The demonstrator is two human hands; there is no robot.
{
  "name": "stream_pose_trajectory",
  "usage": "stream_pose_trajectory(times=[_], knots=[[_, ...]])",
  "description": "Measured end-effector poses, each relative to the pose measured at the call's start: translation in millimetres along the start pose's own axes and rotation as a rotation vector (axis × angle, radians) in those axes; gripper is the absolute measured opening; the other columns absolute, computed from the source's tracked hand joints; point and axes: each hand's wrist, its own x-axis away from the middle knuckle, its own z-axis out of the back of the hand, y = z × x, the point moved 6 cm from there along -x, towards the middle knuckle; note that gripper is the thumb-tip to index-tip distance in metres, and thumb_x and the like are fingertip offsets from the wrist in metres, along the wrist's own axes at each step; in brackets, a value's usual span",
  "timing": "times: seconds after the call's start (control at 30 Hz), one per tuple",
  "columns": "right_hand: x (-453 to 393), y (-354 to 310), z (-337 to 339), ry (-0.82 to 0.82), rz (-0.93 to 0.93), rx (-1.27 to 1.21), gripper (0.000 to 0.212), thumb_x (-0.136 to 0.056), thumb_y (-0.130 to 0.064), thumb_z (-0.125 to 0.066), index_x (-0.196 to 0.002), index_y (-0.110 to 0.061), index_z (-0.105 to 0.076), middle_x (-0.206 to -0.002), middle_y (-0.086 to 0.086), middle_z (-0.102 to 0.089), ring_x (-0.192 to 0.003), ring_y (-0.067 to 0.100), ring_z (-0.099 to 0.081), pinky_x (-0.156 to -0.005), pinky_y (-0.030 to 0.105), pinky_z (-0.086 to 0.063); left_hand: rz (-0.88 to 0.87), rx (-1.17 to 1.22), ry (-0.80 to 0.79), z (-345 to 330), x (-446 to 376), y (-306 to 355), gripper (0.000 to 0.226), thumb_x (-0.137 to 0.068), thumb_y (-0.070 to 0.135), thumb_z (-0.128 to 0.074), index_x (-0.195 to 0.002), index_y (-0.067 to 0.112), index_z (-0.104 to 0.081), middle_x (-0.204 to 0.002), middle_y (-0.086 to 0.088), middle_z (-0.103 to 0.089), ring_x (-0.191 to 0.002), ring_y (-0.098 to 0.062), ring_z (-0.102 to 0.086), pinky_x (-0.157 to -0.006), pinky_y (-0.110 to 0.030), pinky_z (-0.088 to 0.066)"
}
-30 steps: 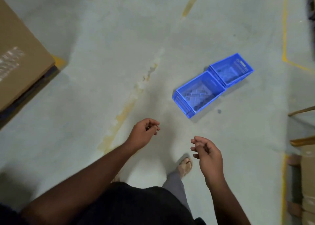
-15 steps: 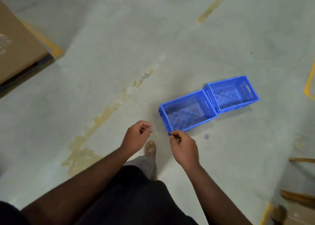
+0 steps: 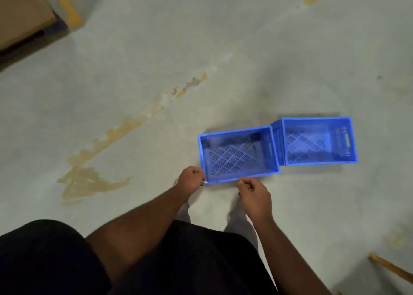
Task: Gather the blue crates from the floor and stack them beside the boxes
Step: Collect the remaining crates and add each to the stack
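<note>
Two empty blue lattice crates stand side by side, touching, on the grey concrete floor. The nearer crate (image 3: 234, 158) lies just beyond my hands; the second crate (image 3: 315, 142) sits to its right. My left hand (image 3: 192, 180) hangs with its fingers curled at the nearer crate's near-left corner. My right hand (image 3: 254, 195) hovers loosely closed just in front of that crate's near rim. Neither hand holds anything.
A big cardboard box (image 3: 22, 15) on a dark pallet sits at the top left beside a yellow floor marking (image 3: 67, 11). A yellowish stain (image 3: 96, 178) runs diagonally across the floor. A wooden strip (image 3: 391, 270) pokes in at the bottom right.
I have walked up to the crates, so they now sit right in front of my hands. Both hands stayed curled and moved closer to the nearer crate's front rim.
</note>
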Motion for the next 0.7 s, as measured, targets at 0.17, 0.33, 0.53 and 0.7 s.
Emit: stream_pose_trajectory(times=[0.17, 0.33, 0.53, 0.7], knots=[[-119.2, 13.1, 16.4, -0.151, -0.002, -0.081, 0.012, -0.082, -0.03, -0.068, -0.091, -0.025, -0.074, -0.083, -0.002, -0.078, -0.075, 0.017, -0.072, -0.081, 0.045, -0.057, 0.028, 0.177, 0.072, -74.4, -49.5, 37.0, 0.011, -0.09, 0.001, -0.062, -0.093, 0.012, -0.064, -0.08, -0.009, -0.067, -0.061, -0.016, -0.06, -0.048, -0.017, -0.049], [-253.0, 55.5, 17.1, -0.214, -0.013, 0.047, 0.012, -0.083, -0.029, -0.065, -0.088, -0.022, -0.073, -0.083, 0.0, -0.076, -0.082, 0.027, -0.071, -0.081, 0.043, -0.055, 0.148, 0.299, 0.261, -143.0, -133.3, 13.2, 0.015, -0.088, 0.003, -0.061, -0.101, 0.008, -0.066, -0.08, -0.014, -0.072, -0.066, -0.023, -0.065, -0.062, -0.025, -0.051], [-366.0, 144.8, -27.8, -0.219, -0.031, 0.217, 0.018, -0.095, -0.021, -0.058, -0.104, -0.019, -0.074, -0.105, 0.002, -0.075, -0.104, 0.023, -0.067, -0.088, 0.029, -0.045, 0.187, 0.099, 0.332, -216.4, -249.7, -35.1, 0.035, -0.079, 0.021, -0.073, -0.113, 0.01, -0.069, -0.096, -0.007, -0.07, -0.087, -0.025, -0.066, -0.074, -0.026, -0.046], [-432.1, 202.7, -86.6, -0.259, -0.108, 0.233, 0.017, -0.095, -0.021, -0.058, -0.104, -0.02, -0.072, -0.11, 0.002, -0.074, -0.105, 0.023, -0.066, -0.083, 0.029, -0.043, 0.076, -0.516, 0.536, -222.1, -339.7, -108.9, 0.108, -0.088, 0.065, -0.052, -0.148, -0.02, -0.024, -0.155, -0.043, -0.022, -0.147, -0.053, -0.026, -0.117, -0.057, -0.028]])
